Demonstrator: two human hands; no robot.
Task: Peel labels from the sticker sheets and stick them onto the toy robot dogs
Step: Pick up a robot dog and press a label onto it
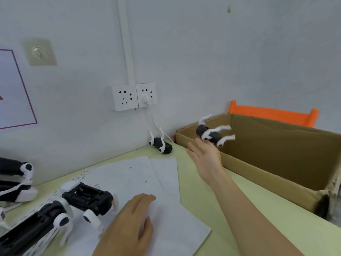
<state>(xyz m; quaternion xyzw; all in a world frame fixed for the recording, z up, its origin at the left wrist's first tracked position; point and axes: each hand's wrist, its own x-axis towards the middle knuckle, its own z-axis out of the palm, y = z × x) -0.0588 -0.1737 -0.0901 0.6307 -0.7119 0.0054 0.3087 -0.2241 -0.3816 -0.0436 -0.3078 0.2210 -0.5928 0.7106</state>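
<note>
At the far left edge a black and white toy dog [16,182] sat partly out of shot, and just right of it two more dogs [73,206] lay on their backs on a printed sticker sheet [53,194], bellies up, long bodies running diagonally from the near left corner toward the middle of the table [203,200]. The left hand [129,224] rested flat on the white paper sheets [166,215] right beside them, fingers straight and holding nothing. So that hand was clearly the closer one for the next dog, which lay just to its left.

Further back a small dog [162,145] lay on its side near the wall, under the sockets [132,97].

The right hand [204,156] was stretched out over the rim of the cardboard box [258,167], fingers spread wide and gripping nothing, with another dog [212,134] blurred just past its fingertips above the box. Looked like it was airborne, though I couldn't tell if a finger was touching it. My guess: that one was finished.
</note>
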